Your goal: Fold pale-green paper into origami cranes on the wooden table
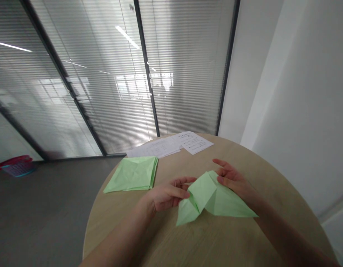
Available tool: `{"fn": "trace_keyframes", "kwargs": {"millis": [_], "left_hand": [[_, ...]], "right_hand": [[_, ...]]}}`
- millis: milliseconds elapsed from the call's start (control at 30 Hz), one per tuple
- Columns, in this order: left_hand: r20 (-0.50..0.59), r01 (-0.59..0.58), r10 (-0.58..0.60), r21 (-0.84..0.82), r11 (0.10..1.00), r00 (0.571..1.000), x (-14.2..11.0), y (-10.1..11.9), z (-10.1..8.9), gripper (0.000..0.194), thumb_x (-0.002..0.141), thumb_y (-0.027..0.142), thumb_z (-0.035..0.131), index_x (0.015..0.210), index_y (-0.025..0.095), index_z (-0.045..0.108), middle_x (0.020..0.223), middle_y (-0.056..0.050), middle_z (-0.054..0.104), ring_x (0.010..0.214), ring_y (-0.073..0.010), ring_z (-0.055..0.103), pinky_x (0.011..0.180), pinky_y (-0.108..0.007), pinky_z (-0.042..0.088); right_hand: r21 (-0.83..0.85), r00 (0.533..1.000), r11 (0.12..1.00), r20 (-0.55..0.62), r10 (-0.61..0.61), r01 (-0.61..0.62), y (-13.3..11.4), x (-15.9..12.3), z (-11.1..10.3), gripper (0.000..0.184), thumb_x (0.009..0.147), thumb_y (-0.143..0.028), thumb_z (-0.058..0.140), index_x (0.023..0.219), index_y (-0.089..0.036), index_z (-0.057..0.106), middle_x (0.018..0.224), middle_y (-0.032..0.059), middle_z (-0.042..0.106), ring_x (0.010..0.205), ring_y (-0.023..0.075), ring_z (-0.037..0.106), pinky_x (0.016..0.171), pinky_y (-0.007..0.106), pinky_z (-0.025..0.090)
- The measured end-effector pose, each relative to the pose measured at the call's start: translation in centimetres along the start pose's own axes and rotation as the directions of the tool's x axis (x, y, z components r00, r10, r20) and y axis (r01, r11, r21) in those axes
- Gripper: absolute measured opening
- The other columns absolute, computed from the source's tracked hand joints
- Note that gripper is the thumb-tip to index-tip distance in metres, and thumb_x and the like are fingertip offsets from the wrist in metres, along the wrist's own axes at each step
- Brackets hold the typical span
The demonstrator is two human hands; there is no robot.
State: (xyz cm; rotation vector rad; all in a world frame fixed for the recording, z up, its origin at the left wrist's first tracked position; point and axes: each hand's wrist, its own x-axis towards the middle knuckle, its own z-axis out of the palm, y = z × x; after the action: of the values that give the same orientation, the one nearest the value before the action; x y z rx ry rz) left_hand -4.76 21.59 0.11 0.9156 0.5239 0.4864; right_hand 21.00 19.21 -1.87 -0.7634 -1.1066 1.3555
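A light green sheet of paper [206, 193], creased and partly folded, is held up between my two hands above the round wooden table. Its pointed corners hang down to the left and right, with a raised fold in the middle. My left hand [171, 193] pinches the left edge of the paper between thumb and fingers. On the upper right edge, my right hand [234, 180] grips it by the thumb, with the index finger stretched out beyond. Parts of the fingers are hidden behind the paper.
A stack of creased green paper [134, 173] lies at the table's left edge. Printed white sheets [195, 142] are at the far edge of the table [243, 155]. A red and blue basket [18, 166] stands on the floor at left. A glass partition with blinds rises behind; a white wall is at right.
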Motion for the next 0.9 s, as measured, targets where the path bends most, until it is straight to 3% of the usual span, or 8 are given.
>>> {"fn": "trace_keyframes", "kwargs": {"millis": [100,200,300,433,567,700,800,900], "left_hand": [[0.041,0.037,-0.039,0.043,0.998,0.998,-0.3,0.3,0.3,0.058,0.066,0.012,0.083,0.121,0.019,0.068,0.107,-0.011,0.074,0.087,-0.0196,0.072,0.073,-0.025,0.057],[0.017,0.024,-0.025,0.059,0.998,1.000,-0.4,0.6,0.2,0.055,0.065,0.014,0.084,0.118,0.020,0.070,0.102,-0.010,0.075,0.080,-0.0191,0.072,0.066,-0.024,0.056],[-0.012,-0.023,0.023,0.038,0.999,1.000,-0.4,0.9,-0.1,0.051,0.064,0.016,0.086,0.113,0.016,0.072,0.102,-0.012,0.076,0.083,-0.0196,0.073,0.072,-0.026,0.056],[-0.036,0.011,-0.009,0.054,0.998,0.999,-0.4,0.7,-0.5,0.040,0.066,0.023,0.087,0.101,0.010,0.074,0.089,-0.011,0.076,0.076,-0.0180,0.072,0.071,-0.025,0.056],[-0.110,0.015,-0.009,0.060,0.998,0.994,-0.3,0.2,-0.7,0.030,0.069,0.029,0.087,0.091,0.012,0.076,0.082,-0.009,0.076,0.075,-0.0183,0.072,0.074,-0.028,0.056],[-0.196,-0.136,0.146,0.066,0.989,0.970,-0.2,0.3,-0.3,0.025,0.072,0.027,0.086,0.087,0.010,0.076,0.083,-0.010,0.076,0.073,-0.0175,0.071,0.074,-0.027,0.053],[-0.279,-0.302,0.323,0.115,0.946,0.904,-0.2,0.8,0.3,0.020,0.074,0.023,0.084,0.085,0.010,0.075,0.083,-0.010,0.076,0.071,-0.0160,0.069,0.071,-0.024,0.052],[-0.319,-0.440,0.423,0.020,0.898,0.848,-0.2,1.3,0.6,0.019,0.079,0.024,0.080,0.092,0.013,0.072,0.091,-0.009,0.076,0.080,-0.0186,0.071,0.078,-0.027,0.055]], "right_hand": [[0.053,1.000,0.999,-0.019,-0.004,0.005,-0.4,-0.3,0.2,0.066,0.066,-0.030,0.087,0.128,-0.030,0.062,0.068,-0.0068,0.055,0.053,0.0088,0.046,0.050,0.020,0.036],[0.108,0.999,0.994,-0.038,0.008,-0.004,-0.6,-0.4,0.2,0.068,0.065,-0.026,0.087,0.128,-0.031,0.062,0.070,-0.0061,0.056,0.057,0.0098,0.048,0.054,0.021,0.039],[0.117,1.000,0.993,-0.021,0.014,-0.012,-0.6,-0.3,0.2,0.066,0.067,-0.025,0.087,0.129,-0.032,0.062,0.071,-0.0056,0.057,0.060,0.0104,0.051,0.056,0.021,0.042],[0.070,0.999,0.997,-0.021,0.026,-0.024,-0.4,-0.3,0.2,0.064,0.069,-0.026,0.086,0.129,-0.030,0.062,0.073,-0.0046,0.059,0.060,0.0107,0.053,0.055,0.020,0.042],[0.041,1.000,0.999,-0.012,0.015,-0.015,-0.4,-0.4,0.1,0.064,0.071,-0.027,0.086,0.130,-0.030,0.062,0.074,-0.0043,0.060,0.058,0.0102,0.052,0.054,0.020,0.041],[0.069,0.998,0.997,-0.058,0.018,-0.014,-0.5,-0.1,0.1,0.063,0.068,-0.028,0.087,0.126,-0.029,0.064,0.073,-0.0039,0.062,0.060,0.0117,0.055,0.056,0.022,0.044],[0.152,0.991,0.986,-0.103,0.086,-0.070,-0.5,0.2,0.1,0.058,0.069,-0.033,0.087,0.123,-0.028,0.066,0.076,-0.0025,0.067,0.067,0.0142,0.061,0.062,0.024,0.048],[0.240,0.981,0.959,-0.090,0.174,-0.148,-0.5,0.4,0.1,0.050,0.077,-0.043,0.078,0.123,-0.027,0.066,0.081,0.0001,0.071,0.075,0.0177,0.067,0.071,0.029,0.052]]}}
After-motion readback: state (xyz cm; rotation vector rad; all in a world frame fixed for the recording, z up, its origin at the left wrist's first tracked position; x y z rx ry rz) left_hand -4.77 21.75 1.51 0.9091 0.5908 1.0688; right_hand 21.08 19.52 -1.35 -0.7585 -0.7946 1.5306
